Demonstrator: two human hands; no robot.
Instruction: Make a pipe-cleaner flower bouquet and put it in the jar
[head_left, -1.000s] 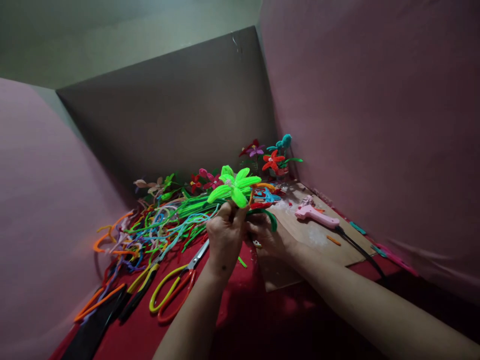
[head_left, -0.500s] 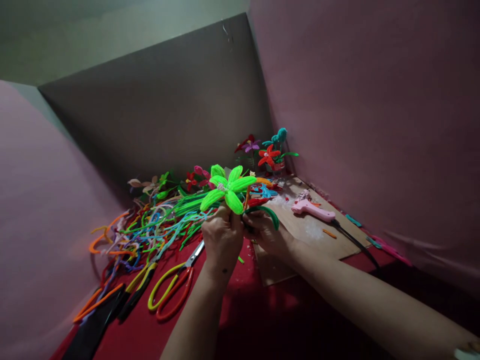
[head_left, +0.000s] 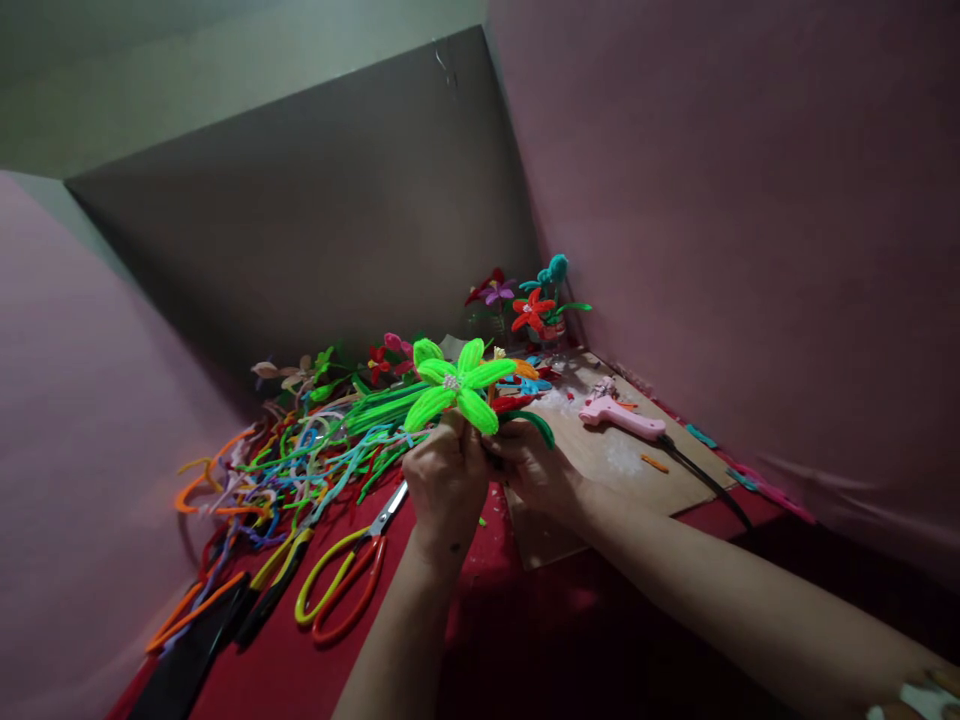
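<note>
A bright green pipe-cleaner flower with a pale centre faces me above my left hand. The fingers of that hand are closed around its stem, which they mostly cover. Just to the right, my right hand is pinched close against the left one beneath the petals. From its fingers a dark green pipe-cleaner leaf curves out to the right. Where leaf and stem meet is hidden behind the hands.
Loose coloured pipe cleaners pile up on the left. Scissors and yellow-black pliers lie before them. A pink glue gun rests on a brown board, its cord running right. Finished flowers stand behind, near the wall.
The green flower has turned a little, its centre shifting slightly right and facing me more. Both hands keep their hold close together. The view has shifted slightly.
</note>
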